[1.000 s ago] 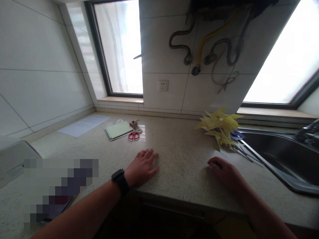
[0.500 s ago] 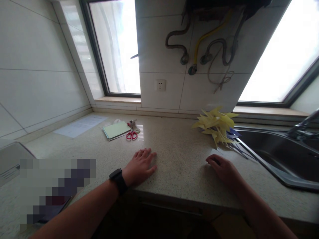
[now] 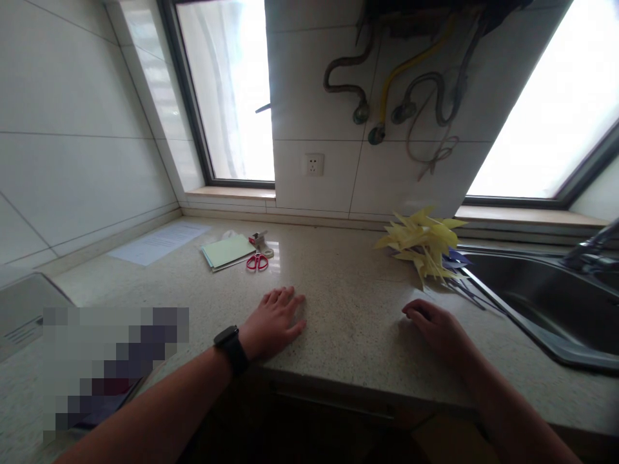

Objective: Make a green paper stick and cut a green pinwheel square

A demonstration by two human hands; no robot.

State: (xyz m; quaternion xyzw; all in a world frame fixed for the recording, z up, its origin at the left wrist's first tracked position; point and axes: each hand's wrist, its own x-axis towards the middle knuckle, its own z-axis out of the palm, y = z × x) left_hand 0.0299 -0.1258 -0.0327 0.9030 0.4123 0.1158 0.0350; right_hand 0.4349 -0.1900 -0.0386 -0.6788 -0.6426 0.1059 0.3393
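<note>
My left hand (image 3: pixel 273 321) lies flat on the speckled stone countertop (image 3: pixel 348 303), fingers stretched out, a black watch on its wrist. My right hand (image 3: pixel 438 328) rests on the counter to the right with its fingers curled under; I see nothing in it. A heap of yellow paper pinwheels (image 3: pixel 423 241) with some blue ones lies beyond the right hand, by the sink. Far left of centre lie red-handled scissors (image 3: pixel 258 261), a stack of pale green paper (image 3: pixel 227 251) and a small tape roll (image 3: pixel 261 241).
A steel sink (image 3: pixel 541 296) with a tap fills the right side. A white sheet (image 3: pixel 157 243) lies at the back left corner. Tiled walls, two windows, a wall socket (image 3: pixel 314 165) and hoses stand behind. A hob edge (image 3: pixel 24 316) is at left.
Both hands stay where they were on the counter. Only the camera view has shifted slightly.
</note>
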